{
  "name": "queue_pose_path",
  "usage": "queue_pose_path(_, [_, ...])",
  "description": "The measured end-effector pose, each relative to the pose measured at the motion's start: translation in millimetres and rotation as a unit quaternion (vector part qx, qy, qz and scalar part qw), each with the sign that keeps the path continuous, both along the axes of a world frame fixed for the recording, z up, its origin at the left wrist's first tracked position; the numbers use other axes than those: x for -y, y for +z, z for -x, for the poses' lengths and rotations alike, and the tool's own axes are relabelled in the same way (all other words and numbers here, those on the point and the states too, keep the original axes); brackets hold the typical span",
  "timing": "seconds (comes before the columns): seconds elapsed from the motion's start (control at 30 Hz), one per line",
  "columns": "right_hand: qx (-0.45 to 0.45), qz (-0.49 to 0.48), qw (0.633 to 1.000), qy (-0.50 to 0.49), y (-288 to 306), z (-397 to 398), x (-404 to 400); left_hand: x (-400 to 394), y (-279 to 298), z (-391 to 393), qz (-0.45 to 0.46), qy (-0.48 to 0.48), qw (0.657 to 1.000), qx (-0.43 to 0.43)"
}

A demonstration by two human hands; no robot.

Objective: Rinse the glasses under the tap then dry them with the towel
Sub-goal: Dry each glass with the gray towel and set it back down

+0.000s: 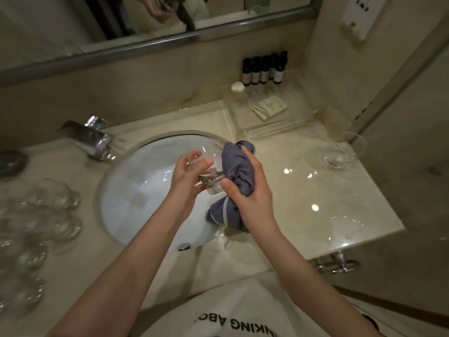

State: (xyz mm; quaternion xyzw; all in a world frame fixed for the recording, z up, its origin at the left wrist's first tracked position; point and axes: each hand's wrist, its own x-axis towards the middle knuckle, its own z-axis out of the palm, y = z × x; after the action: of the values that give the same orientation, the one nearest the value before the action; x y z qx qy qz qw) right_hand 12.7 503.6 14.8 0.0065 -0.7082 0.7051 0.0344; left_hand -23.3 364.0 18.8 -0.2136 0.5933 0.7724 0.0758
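Observation:
Over the white sink [136,190], my left hand [187,176] grips a clear glass [209,166] that lies tilted on its side. My right hand [250,190] grips a bunched grey-blue towel [237,166] and holds it against the glass's right side. The towel's lower end hangs below my right hand. The chrome tap [92,139] stands at the back left of the sink, and no water is visible from it. Another clear glass [345,152] stands upright on the counter at the right. Several more glasses [46,210] crowd the counter at the left, blurred.
Dark toiletry bottles [264,69] and a packet [268,108] sit on a clear tray [279,125] at the back right. A mirror [145,18] runs along the wall. A dark round object [11,161] lies at the far left. The counter edge [364,244] drops off at the right.

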Motion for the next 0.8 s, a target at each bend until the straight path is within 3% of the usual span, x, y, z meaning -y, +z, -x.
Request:
queue_pose_path(0.13, [0.012,0.008,1.0,0.014,3,1,14,7,6,-7,-0.022,-0.012,1.0,0.015])
queue_pose_path(0.33, [0.069,0.105,0.991,0.041,0,3,24,-7,8,-24,-0.194,0.069,0.977,0.05])
queue_pose_path(0.47, [0.074,0.088,0.992,0.044,2,-1,23,-8,3,-26,-0.094,0.085,0.991,0.045])
queue_pose_path(0.6, [0.062,0.07,0.995,0.038,5,-4,21,-1,7,-27,0.049,0.057,0.997,-0.021])
queue_pose_path(0.67, [0.051,0.051,0.996,0.043,8,-6,21,1,9,-29,0.072,0.037,0.996,-0.036])
queue_pose_path(0.8, [0.074,0.082,0.993,0.04,9,-9,24,-4,13,-34,0.037,0.05,0.997,-0.045])
